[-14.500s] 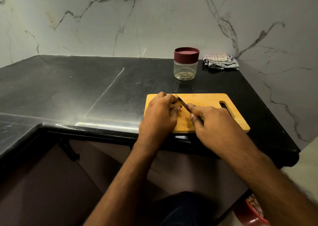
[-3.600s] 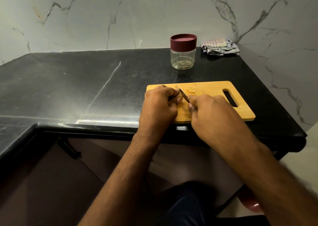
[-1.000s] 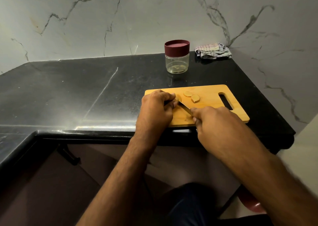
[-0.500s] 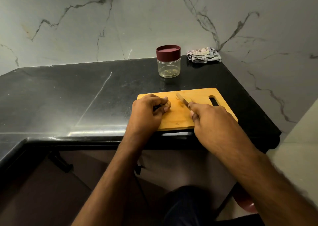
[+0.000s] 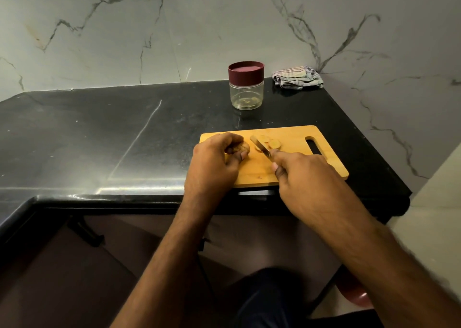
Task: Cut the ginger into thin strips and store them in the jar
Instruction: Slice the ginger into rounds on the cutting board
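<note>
Counter: board; jar; seemingly cloth

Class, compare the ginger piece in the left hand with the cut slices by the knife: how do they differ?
The ginger piece is a thick chunk; the slices are thin flat rounds. The left hand grips the piece; the slices lie loose beside the knife. Both rest on the board, and neither is in strips yet.
</note>
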{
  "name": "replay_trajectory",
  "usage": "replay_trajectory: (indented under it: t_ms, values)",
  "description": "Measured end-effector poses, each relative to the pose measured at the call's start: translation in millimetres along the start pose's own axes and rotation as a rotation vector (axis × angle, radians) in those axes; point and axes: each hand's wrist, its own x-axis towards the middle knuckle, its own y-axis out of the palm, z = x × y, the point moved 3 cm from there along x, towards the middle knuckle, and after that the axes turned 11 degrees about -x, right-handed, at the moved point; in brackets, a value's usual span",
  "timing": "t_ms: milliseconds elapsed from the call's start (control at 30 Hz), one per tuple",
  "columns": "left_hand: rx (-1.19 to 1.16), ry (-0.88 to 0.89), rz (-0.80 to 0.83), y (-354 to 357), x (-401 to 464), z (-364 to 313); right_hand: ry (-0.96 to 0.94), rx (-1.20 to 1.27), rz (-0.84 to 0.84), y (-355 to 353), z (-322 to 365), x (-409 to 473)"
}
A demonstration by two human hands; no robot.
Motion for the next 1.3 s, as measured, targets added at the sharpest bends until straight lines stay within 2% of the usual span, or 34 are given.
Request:
replay_trajectory:
  t_ms: [267, 433, 667, 867, 1067, 1300]
  values:
    - [-0.05, -0.011, -0.019, -1, 0, 3, -0.03, 0.025, 0.042, 8, 8, 2]
    - [-0.117, -0.031, 0.064, -1, 1, 4, -0.03, 0.066, -0.003, 13, 4, 0]
    - [-0.114, -0.045, 0.041, -1, 2, 5, -0.031, 0.086, -0.016, 16, 3, 2]
    - [-0.099, -0.064, 0.031, -1, 3, 6, -0.055, 0.145, -0.163, 10, 4, -5]
    - [-0.086, -0.078, 0.031, 0, 4, 7, -0.086, 0.141, -0.163, 8, 5, -5]
    - [-0.016, -0.002, 0.046, 2, 2, 4, -0.087, 0.103, -0.136, 11, 7, -7]
